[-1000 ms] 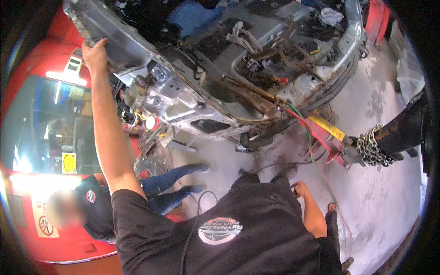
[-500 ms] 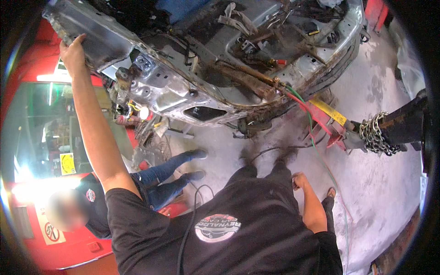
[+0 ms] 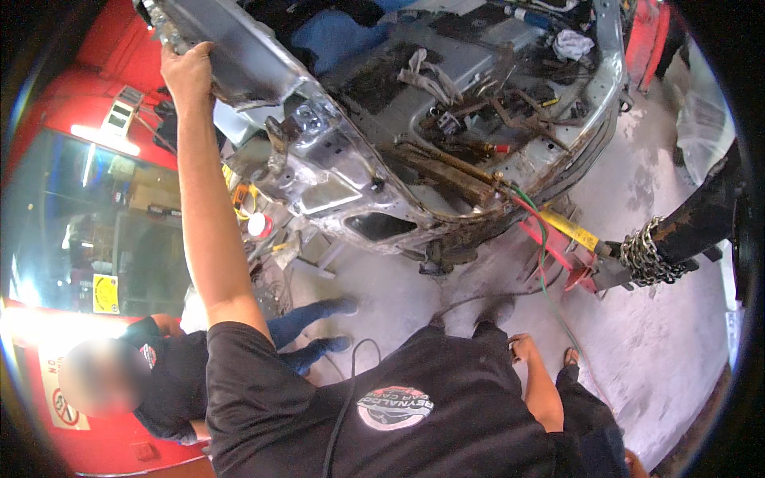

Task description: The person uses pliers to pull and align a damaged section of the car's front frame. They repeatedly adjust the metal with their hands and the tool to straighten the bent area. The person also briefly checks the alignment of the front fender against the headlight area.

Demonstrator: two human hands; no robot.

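Observation:
My left arm reaches up and forward to a bare-metal car body panel (image 3: 247,60). There my left hand (image 3: 190,76) is closed round the panel's left edge, thumb on the face nearer the car's inside. The panel belongs to a stripped car body shell (image 3: 358,179) with dull grey, patchy metal and a dirty floor area. Low beside my right thigh hangs my right hand (image 3: 523,348), its fingers curled. Whatever those fingers hold, if anything, is hidden from this view.
Red and yellow pulling gear (image 3: 570,231) meets the shell near a black beam wrapped in chain (image 3: 655,253). A green and red hose (image 3: 544,239) trails down from it. A co-worker (image 3: 171,370) stands left by a red vehicle (image 3: 48,350); another person's leg (image 3: 586,398) shows right.
My view has shifted, so the shell and my left hand sit further right in the picture. My left hand stays on the panel edge. The left co-worker's posture has changed.

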